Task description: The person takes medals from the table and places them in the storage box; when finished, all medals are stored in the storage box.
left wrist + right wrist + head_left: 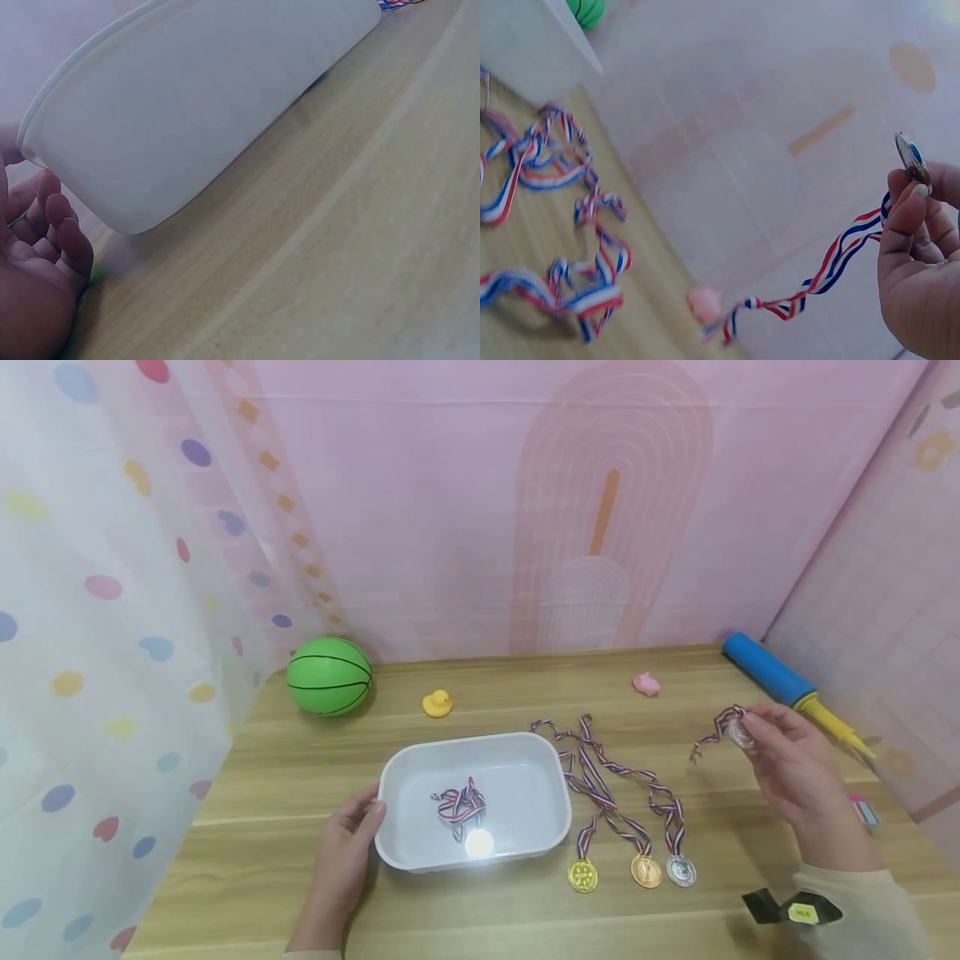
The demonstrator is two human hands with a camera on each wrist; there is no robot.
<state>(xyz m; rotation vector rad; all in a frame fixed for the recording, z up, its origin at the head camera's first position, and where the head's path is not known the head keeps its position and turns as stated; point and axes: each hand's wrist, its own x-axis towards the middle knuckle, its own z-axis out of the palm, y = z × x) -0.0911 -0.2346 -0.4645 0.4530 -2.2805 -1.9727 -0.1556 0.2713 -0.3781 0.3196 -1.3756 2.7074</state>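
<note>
At the left end of a white plastic basin (472,862), my left hand (347,847) grips the rim, thumb on top and fingers against the outer wall. A bunched striped ribbon (462,806) lies inside the basin, beside a bright glare spot. My right hand (795,768) is raised above the table's right side and pinches a silver-coloured medal (911,156) between thumb and fingers. Its red, white and blue ribbon (840,251) hangs off to the left. Between the basin and that hand lie a gold medal (582,876), a bronze-coloured medal (646,871) and a silver medal (681,871), ribbons stretched toward the back.
Along the back stand a green ball (330,677), a yellow rubber duck (437,703) and a small pink pig figure (646,684). A blue and yellow hand pump (780,677) lies at the back right. Near the right edge is a small pink and blue item (864,810).
</note>
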